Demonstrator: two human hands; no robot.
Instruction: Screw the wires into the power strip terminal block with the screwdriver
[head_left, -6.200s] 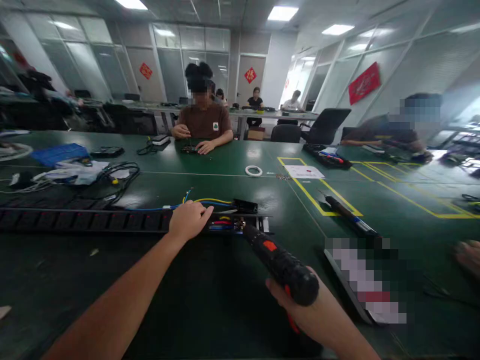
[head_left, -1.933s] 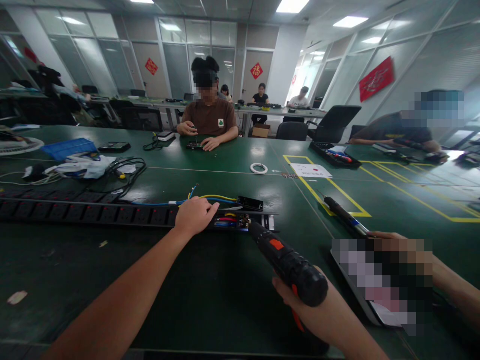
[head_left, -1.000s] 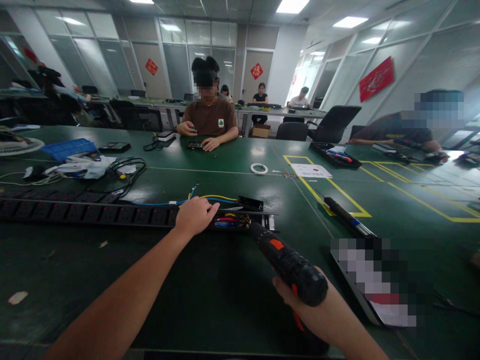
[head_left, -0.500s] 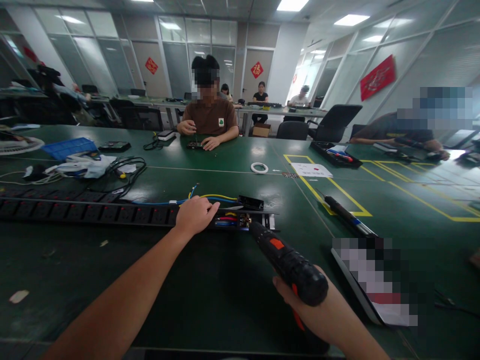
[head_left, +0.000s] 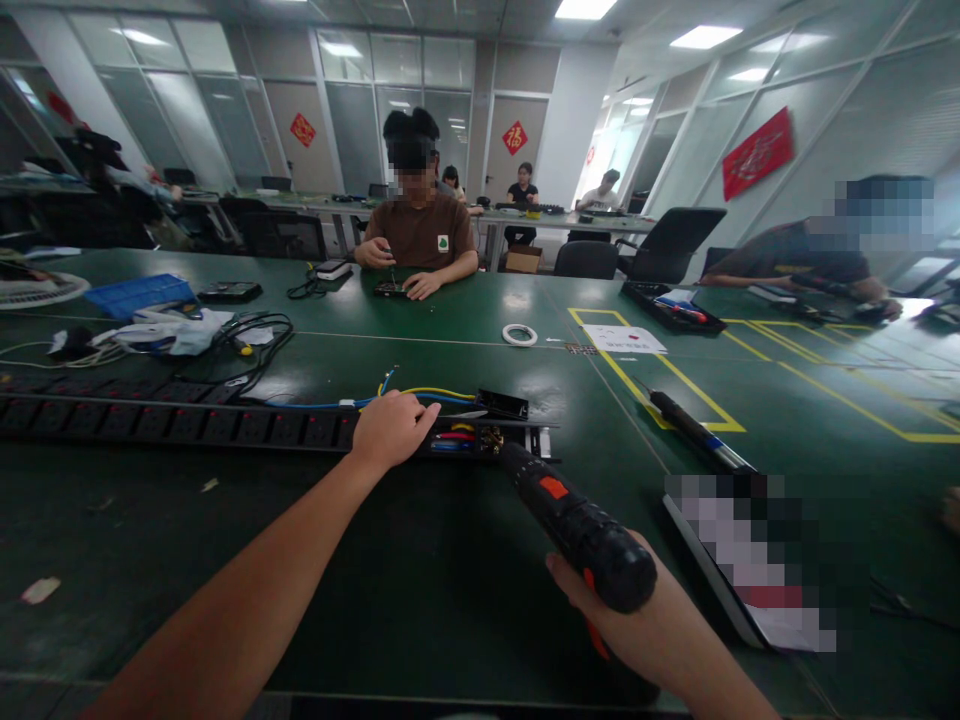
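A long black power strip (head_left: pixel 187 427) lies across the green table (head_left: pixel 420 600), its right end opened and showing red, blue and yellow wires (head_left: pixel 450 438). My left hand (head_left: pixel 390 430) rests on top of the strip beside that open end, fingers curled down over it. My right hand (head_left: pixel 600 600) is wrapped round the grip of a black electric screwdriver (head_left: pixel 574 525) with an orange switch. Its tip points into the open end of the strip. A loose black cover piece (head_left: pixel 502 404) lies just behind.
A black pen-shaped tool (head_left: pixel 694 430) lies to the right by yellow floor-tape lines, a flat dark tray (head_left: pixel 720 580) nearer me. Cables and a blue tray (head_left: pixel 139 295) sit at the left. A white tape ring (head_left: pixel 519 335) lies mid-table. People work across and at the right.
Both hands and the screwdriver have stayed in place on the strip. Another person's arm reached over the tray at the right about two seconds ago and has withdrawn.
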